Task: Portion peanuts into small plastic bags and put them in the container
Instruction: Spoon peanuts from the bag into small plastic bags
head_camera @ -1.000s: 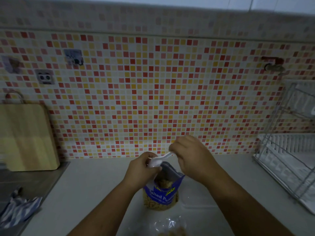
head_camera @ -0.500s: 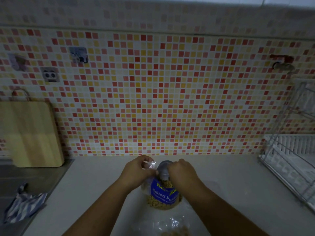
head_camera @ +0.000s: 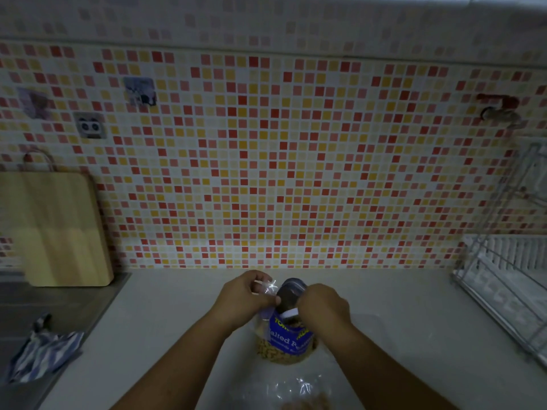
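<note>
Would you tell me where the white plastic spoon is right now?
In the head view, low and central, the white spoon is dipped into the blue peanut bag, held by the right hand, while the left hand pinches the bag's rim.

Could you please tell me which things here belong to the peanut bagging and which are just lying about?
In use: peanut bag, small clear bag in the left hand, white spoon in the right hand, filled bag nearest the camera.
Lying about: cutting board, striped cloth, dish rack.
</note>
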